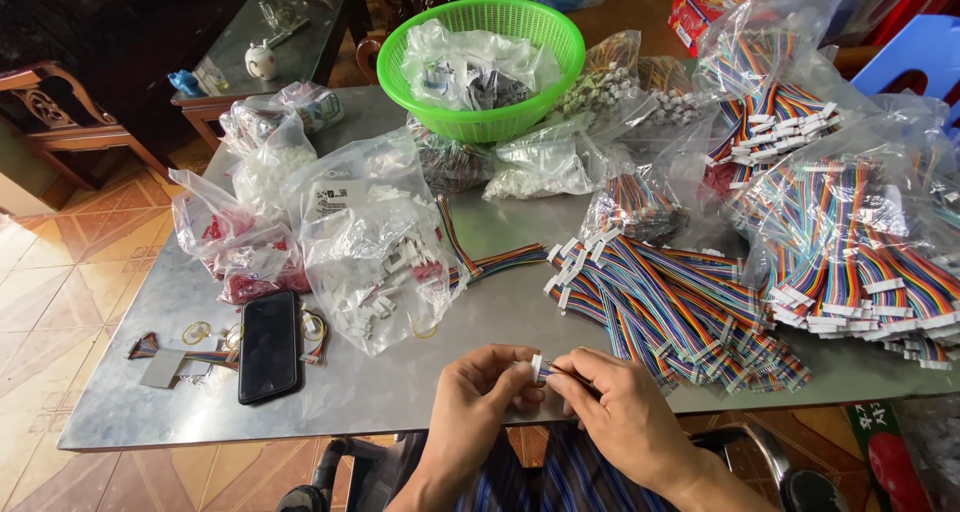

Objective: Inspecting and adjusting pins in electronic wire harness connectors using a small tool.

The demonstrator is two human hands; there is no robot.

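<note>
Above table edge [300, 412], both hands [478, 397] [620, 412] pinch white connector [537, 366]

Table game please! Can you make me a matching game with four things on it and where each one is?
Things:
1. green basket
2. black phone
3. small white connector
4. loose pile of rainbow cables

Places:
A. between the fingertips of the left hand and right hand
B. far side of the table, holding clear bags
C. flat near the left front edge
D. right of middle, beside bagged cables

Pairs: 1-B, 2-C, 3-A, 4-D
</note>
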